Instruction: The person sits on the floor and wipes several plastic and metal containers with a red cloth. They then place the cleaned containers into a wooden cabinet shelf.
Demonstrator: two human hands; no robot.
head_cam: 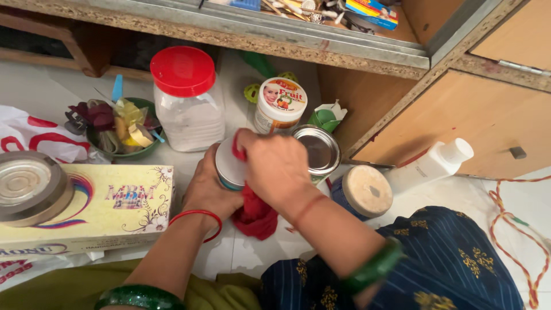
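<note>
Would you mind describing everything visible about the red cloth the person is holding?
The red cloth is soft, crumpled fabric, plain red. The right hand presses its upper end against the white lid of a small round container, which the left hand grips from the side. A corner shows above the right hand's fingers; the rest hangs bunched below both hands, above the white floor.

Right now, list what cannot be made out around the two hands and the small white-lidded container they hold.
- Small white-lidded container: body hidden by left hand and right hand, head view.
- Red cloth: upper part covered by the right hand.
- Blue round tin with dusty lid: its side partly behind the right forearm.
- Items on the upper shelf: cut off by the top edge.
</note>
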